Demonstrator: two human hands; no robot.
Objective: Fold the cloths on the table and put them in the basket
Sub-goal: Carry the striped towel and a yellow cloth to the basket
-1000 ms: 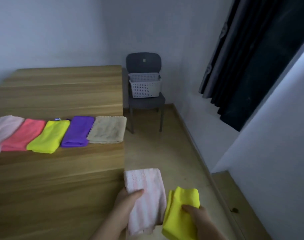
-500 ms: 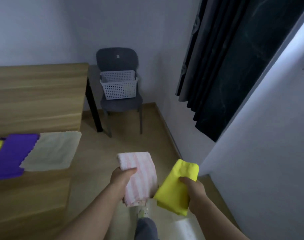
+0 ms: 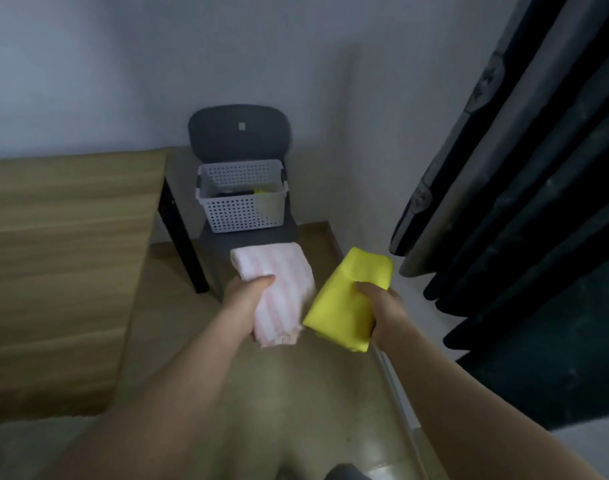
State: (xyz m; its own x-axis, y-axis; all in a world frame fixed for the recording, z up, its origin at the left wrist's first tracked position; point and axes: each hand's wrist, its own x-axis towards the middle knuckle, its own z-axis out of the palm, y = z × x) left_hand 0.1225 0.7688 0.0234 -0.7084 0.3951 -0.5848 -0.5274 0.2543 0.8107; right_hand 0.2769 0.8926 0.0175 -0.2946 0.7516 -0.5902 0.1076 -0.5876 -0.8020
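**While both hands carry folded cloths: basket ahead, not yet reached**

Since each cloth is already folded, each is clamped flat rather than bunched.

- Left hand (image 3: 249, 292): thumb lies across the top and the fingers are curled beneath, out of sight. It grips the pink-and-white striped folded terry cloth (image 3: 285, 289) at about mid-length, with the far end pointing forward.
- Right hand (image 3: 379, 306): thumb on top, fingers hidden below. It pinches the bright yellow folded cloth (image 3: 344, 306) by its right edge, so the cloth tilts.
- Judgement: the thumb-over hold presses the layers together so the folds survive the carry.
- The cloths sit just beside each other in the air above the floor. I cannot tell whether their edges touch.
- Pale grey perforated plastic basket (image 3: 244, 213): it sits on the seat of a dark grey chair (image 3: 239, 133) against the wall, beyond the corner of the wooden table (image 3: 64, 237). It is off the table, hence the carry.
- Something dark and a scrap of yellow show inside the basket, too small to identify.
- Judged next: clear the near rim and lay each cloth flat. The main risk is a fold opening on release.
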